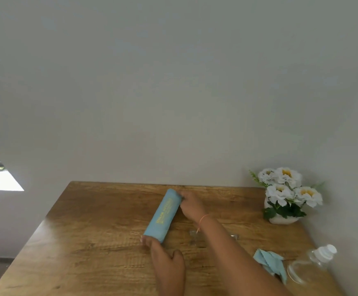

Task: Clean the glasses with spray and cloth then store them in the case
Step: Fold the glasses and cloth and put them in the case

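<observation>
A light blue case (163, 214) with yellow lettering is laid slantwise at the middle of the wooden table (92, 242). Its near end is held by the left hand (165, 259), whose fingers are curled against it with the thumb set apart. Its far end is gripped by the fingertips of the right hand (192, 205); a thin bracelet (203, 218) is worn on that wrist. Whether the case is open cannot be told. Clear glasses (195, 237) are seen on the table just right of the case, partly hidden under the right forearm. A crumpled blue cloth (268, 261) is placed nearer the right edge, beside a clear bottle (314, 261) with a white cap. White flowers (284, 189) are set in the far right corner.
</observation>
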